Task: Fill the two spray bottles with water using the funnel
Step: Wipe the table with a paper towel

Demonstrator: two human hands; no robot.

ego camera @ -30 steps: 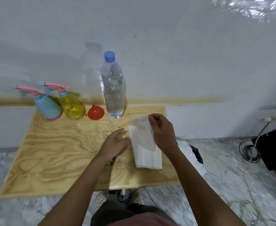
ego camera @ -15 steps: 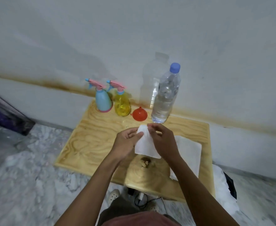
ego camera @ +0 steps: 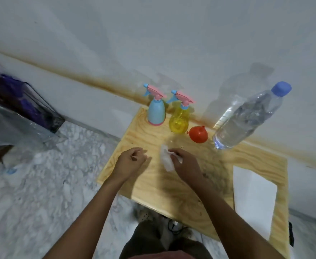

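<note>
Fingers (ego camera: 174, 153) of the right hand (ego camera: 185, 163): curled, pinching a crumpled tissue (ego camera: 167, 162) low over the worktop (ego camera: 153, 189). Left hand (ego camera: 131, 161): loosely curled, holding nothing, just beside the tissue and apart from it.

Task items, all at the far edge by the wall: blue spray bottle (ego camera: 156, 113) and yellow spray bottle (ego camera: 179, 119) upright and close together, pink spray heads on. The red funnel (ego camera: 198, 136) lies on the worktop between the yellow one and the capped water bottle (ego camera: 246, 116). A flat white sheet (ego camera: 254, 199) lies at the right edge.

Judgement: filling has not begun, and the tissue is the step in hand. I would finish with it near the front edge and park it on the sheet, well apart from the bottles, so both hands are free. The spray bottles look light and probably tip easily, so I would steady the body with one hand while the other unscrews the head. Uncap the water only once the funnel is seated.
</note>
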